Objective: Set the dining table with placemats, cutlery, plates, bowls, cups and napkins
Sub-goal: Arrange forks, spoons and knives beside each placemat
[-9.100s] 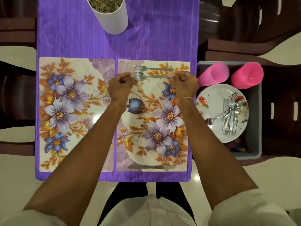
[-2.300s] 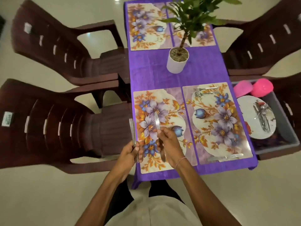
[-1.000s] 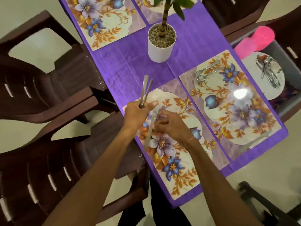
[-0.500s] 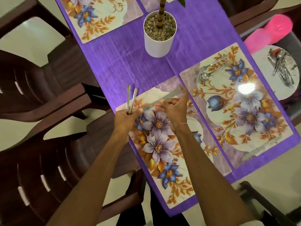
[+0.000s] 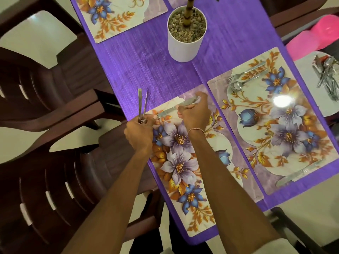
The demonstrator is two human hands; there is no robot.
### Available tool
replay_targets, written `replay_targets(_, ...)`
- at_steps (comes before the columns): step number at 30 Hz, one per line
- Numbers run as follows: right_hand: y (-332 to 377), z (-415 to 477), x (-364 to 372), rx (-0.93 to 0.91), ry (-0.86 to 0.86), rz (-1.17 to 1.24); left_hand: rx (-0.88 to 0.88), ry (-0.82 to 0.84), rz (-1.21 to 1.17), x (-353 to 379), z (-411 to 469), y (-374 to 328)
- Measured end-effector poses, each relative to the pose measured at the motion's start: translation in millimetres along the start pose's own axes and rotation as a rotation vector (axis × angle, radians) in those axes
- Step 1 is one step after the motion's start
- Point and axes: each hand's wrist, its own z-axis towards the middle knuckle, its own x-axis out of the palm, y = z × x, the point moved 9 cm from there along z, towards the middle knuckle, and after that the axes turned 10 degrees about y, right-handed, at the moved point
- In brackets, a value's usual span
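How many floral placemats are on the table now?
4 floral rectangular placemats: the near placemat closest to the person, the right placemat beside it, the far-left placemat at the top edge, and a cropped fourth placemat behind the white plant pot. More may lie out of frame.

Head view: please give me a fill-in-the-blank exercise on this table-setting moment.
The left hand grips ____ cutlery pieces. The right hand holds a ____ at the near placemat's far edge. On the other placemat, a fork lies beside a ____.
Missing words: two; knife; spoon.
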Motion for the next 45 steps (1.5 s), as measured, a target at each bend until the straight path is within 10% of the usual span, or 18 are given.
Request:
replay_targets(33, 5.3, -10.0, -5.6, -0.039, 0.058, 0.162, 0.014, 0.027, -0.135, -5.8, -6.3, -0.4)
replay_targets(45, 9.0, -117.3, -16.4, -0.093, 0.557, 0.256, -0.155, 0.805, -0.556, 30.8, -117.7, 12.6)
